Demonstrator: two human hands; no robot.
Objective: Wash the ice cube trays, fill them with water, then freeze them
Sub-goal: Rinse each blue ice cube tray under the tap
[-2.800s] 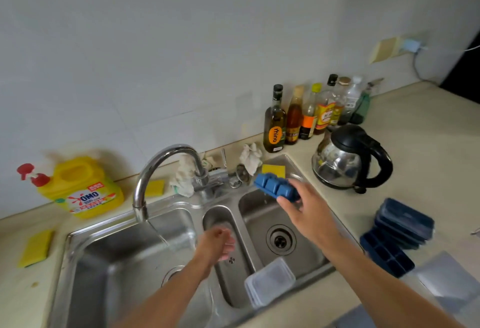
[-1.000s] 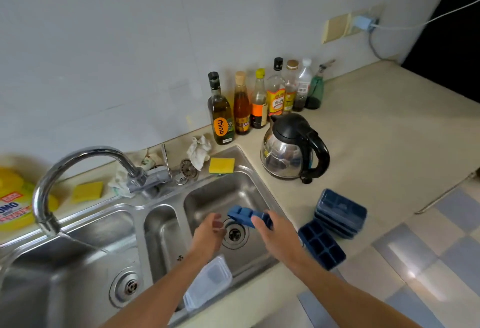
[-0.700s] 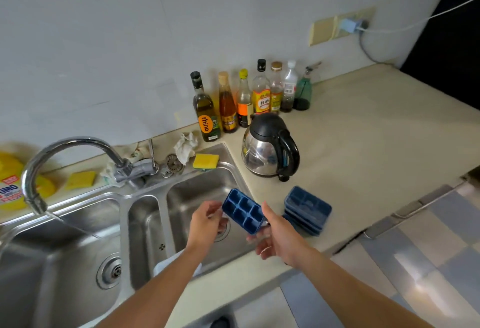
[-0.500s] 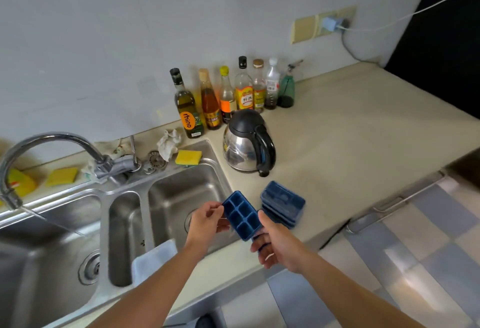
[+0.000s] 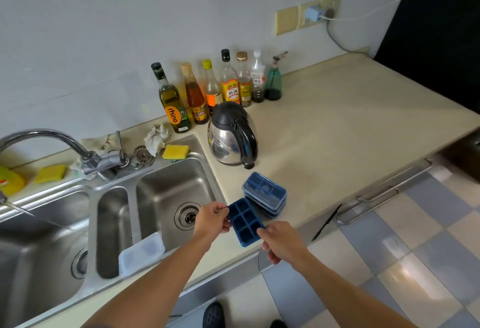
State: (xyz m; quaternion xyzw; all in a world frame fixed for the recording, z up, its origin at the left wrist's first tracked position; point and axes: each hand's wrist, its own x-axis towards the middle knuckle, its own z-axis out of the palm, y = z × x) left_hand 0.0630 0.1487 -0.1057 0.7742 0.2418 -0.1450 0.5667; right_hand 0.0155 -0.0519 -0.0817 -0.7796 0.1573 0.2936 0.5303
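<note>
both hands (image 5: 213, 220) hold tray (image 5: 244, 222) (cells up)

Left arm (image 5: 161, 275): bare, enters from the lower left, forearm straight and angled up to the right
Left hand (image 5: 211, 220): fingers curled, thumb and fingertips pinch the left long edge of the blue six-cell plastic ice cube tray (image 5: 245, 222)
Right arm (image 5: 350, 294): bare, enters from the lower right, forearm angled up to the left
Right hand (image 5: 281, 240): back upward, thumb on the tray's near right rim, fingers curled beneath
Both hands: near each other, on either side of the tray, apart
</note>
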